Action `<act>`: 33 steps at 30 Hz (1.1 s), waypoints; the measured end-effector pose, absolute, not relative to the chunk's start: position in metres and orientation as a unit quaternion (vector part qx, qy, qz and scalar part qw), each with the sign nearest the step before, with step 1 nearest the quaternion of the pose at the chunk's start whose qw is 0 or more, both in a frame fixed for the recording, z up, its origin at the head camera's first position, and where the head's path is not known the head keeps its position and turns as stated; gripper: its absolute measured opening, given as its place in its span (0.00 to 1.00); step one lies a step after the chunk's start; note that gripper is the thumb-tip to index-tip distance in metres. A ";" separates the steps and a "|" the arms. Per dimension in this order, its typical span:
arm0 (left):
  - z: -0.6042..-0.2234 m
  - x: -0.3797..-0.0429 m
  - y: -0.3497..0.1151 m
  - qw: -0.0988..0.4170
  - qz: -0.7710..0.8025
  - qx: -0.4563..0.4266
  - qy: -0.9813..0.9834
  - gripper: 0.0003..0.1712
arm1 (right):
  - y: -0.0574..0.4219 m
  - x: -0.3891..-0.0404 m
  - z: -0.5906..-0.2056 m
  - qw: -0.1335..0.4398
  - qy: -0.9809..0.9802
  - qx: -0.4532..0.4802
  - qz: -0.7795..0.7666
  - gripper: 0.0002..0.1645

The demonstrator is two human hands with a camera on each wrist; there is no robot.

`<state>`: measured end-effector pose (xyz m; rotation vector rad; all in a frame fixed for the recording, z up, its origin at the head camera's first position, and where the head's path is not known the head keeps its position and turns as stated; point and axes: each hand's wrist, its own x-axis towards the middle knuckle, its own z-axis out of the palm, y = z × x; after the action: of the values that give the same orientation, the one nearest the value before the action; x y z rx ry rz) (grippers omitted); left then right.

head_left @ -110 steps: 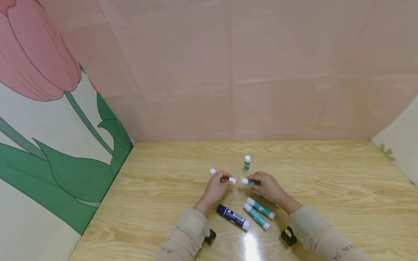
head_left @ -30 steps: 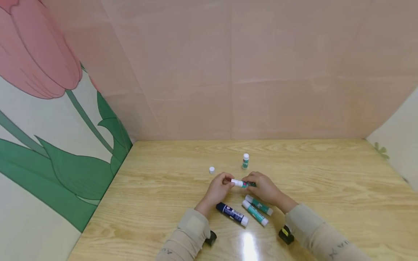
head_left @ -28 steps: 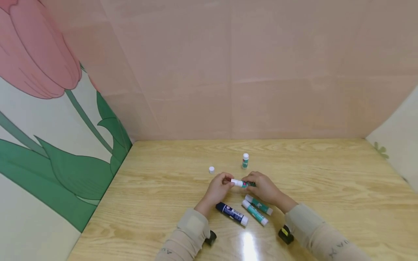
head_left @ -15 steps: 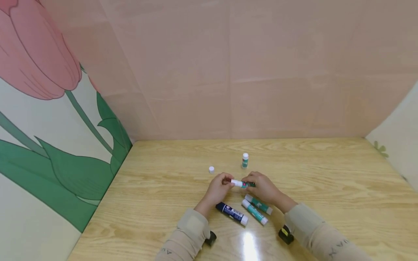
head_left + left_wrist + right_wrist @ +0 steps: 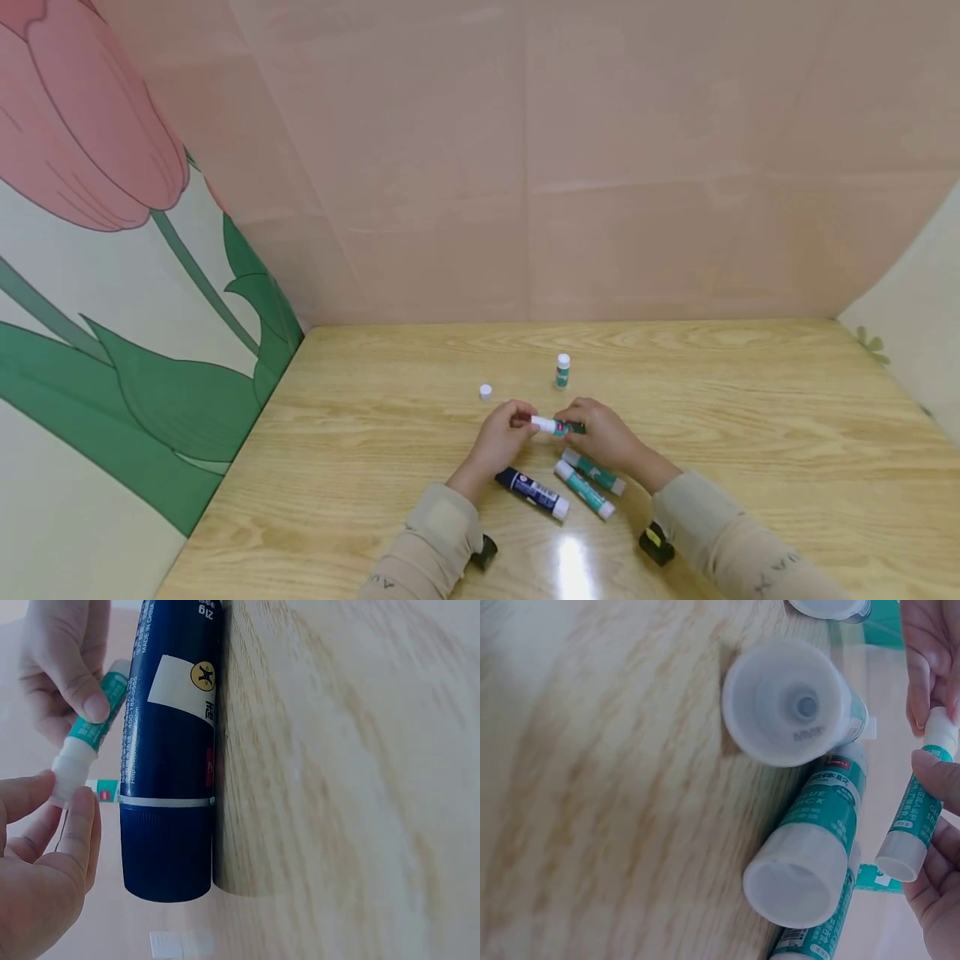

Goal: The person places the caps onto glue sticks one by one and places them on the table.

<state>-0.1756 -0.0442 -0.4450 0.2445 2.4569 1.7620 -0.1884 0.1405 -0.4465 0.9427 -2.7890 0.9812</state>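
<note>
In the head view my left hand [image 5: 497, 435] pinches the white cap [image 5: 542, 424] of a small green glue stick [image 5: 561, 427]. The stick's body is gripped by my right hand [image 5: 604, 433], thumb along its label in the right wrist view. Cap and body sit end to end, nearly level above the table; whether the cap is fully seated I cannot tell. Below the hands lie a thick navy glue stick [image 5: 533, 493] and green glue sticks [image 5: 585, 490], [image 5: 810, 847] with white ends. One more lies partly hidden in the right wrist view.
A small green glue stick [image 5: 562, 372] stands upright behind the hands. Left of it a loose white cap [image 5: 486, 392] rests on the wooden table [image 5: 360, 400]. Black objects [image 5: 657, 544] are by both sleeves. A pink cloth backdrop [image 5: 525, 208] rises behind the table's far edge.
Earlier the cap and the glue stick were apart, one in each hand; they came together by about a second ago. Since then the hands have hardly moved, and the cap stays against the stick.
</note>
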 end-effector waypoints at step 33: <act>-0.453 -0.177 -0.047 0.051 0.570 0.075 0.817 0.07 | 0.134 -0.188 -0.449 0.021 -0.894 0.320 0.311 0.13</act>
<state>-0.1770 -0.0466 -0.4534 0.2282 2.4867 1.7345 -0.1883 0.1341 -0.4486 0.9936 -2.7728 0.9655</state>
